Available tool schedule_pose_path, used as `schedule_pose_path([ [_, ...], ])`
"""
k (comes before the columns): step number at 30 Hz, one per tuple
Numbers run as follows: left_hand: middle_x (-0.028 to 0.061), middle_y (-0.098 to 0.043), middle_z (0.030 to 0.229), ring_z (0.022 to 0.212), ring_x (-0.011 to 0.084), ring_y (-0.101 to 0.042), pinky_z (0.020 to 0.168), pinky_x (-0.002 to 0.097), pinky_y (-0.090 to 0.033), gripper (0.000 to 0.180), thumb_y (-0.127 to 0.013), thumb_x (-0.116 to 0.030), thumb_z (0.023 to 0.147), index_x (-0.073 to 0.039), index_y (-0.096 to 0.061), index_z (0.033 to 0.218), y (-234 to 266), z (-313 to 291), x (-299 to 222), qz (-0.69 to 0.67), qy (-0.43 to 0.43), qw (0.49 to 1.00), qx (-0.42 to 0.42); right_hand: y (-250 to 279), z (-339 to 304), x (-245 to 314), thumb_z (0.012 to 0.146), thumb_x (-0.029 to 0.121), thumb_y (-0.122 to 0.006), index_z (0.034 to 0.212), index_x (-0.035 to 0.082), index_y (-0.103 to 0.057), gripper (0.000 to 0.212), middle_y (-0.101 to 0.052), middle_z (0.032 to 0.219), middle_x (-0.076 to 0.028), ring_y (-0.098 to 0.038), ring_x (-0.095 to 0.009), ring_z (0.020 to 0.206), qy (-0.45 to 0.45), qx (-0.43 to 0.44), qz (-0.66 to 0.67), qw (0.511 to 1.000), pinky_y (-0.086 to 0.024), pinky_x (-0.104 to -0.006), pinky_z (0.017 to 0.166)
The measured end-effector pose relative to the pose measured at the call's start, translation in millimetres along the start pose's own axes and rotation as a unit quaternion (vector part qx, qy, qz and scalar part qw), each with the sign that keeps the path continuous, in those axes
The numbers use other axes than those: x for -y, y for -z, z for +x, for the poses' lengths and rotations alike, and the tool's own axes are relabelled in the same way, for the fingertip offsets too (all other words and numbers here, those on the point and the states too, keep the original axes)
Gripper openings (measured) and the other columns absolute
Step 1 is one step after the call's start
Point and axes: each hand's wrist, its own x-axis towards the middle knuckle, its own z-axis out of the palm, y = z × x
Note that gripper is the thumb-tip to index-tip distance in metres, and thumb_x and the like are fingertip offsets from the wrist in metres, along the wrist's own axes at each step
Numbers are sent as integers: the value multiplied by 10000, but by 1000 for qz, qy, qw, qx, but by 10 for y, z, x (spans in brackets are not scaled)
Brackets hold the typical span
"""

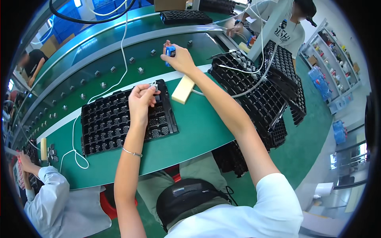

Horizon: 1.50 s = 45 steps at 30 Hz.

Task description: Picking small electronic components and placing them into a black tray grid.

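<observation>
My left hand (139,102) is above the right part of a black compartment tray (109,121), its fingers closed on a small silvery metal part (154,85). Most of the tray's pockets look bare, and some dark parts sit near its right edge. Farther out, over the edge of the green conveyor belt (143,53), my right hand (181,59) is wrapped around a small blue tool with an orange-red end (170,50). Its exact kind is hard to make out. Below my right wrist a pale yellow foam block (183,90) lies on the green table (198,127).
Several small metal parts (140,70) are spread along the belt. Stacked black trays (254,91) stand at right, crossed by a grey cable (254,90). A white cord (73,137) loops over the table's left. Co-workers sit at left (49,198) and stand at far right (283,31).
</observation>
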Motion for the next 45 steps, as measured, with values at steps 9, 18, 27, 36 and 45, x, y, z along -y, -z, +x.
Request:
schedule_pose_path([
  [9, 103, -713, 834, 662, 115, -638, 597, 245, -507, 217, -714, -88, 822, 45, -623, 967, -311, -111, -64, 87, -40, 991, 98, 594, -1082, 439, 947, 269, -527, 1119, -6, -603, 333, -643, 825, -50, -569, -77, 592, -188, 131, 423, 877, -426, -204, 450],
  [18, 93, -708, 793, 645, 96, -623, 619, 239, -494, 200, -729, -99, 817, 28, -617, 924, -247, -197, -19, 130, -41, 988, 76, 455, -1238, 380, 969, 315, -523, 1160, -17, -583, 388, -659, 853, -49, -571, -61, 609, -217, 180, 458, 843, -446, -202, 458],
  [27, -9, -624, 798, 721, 70, -558, 687, 225, -453, 281, -771, -200, 807, -29, -591, 939, -104, -16, -108, 194, -64, 963, 175, 651, -1166, 307, 956, 305, -548, 1235, -17, -531, 426, -661, 965, -92, -602, -78, 671, -220, 300, 529, 763, -471, -191, 500],
  [36, 138, -656, 682, 659, 312, -655, 576, 399, -509, 493, -736, -494, 720, -10, -648, 721, 252, 171, -137, 682, -165, 705, -102, 780, -1074, 161, 836, 346, -668, 916, -25, -669, 379, -671, 726, -93, -612, -147, 631, -83, 34, -59, 994, -476, -292, 599],
  [45, 165, -677, 721, 706, 331, -688, 639, 419, -553, 436, -731, -446, 731, -12, -691, 709, 178, 15, -235, 741, -67, 667, -37, 607, -1156, 175, 771, 392, -712, 965, 37, -682, 406, -662, 753, -142, -643, -251, 653, -52, -6, -104, 993, -486, -346, 643],
])
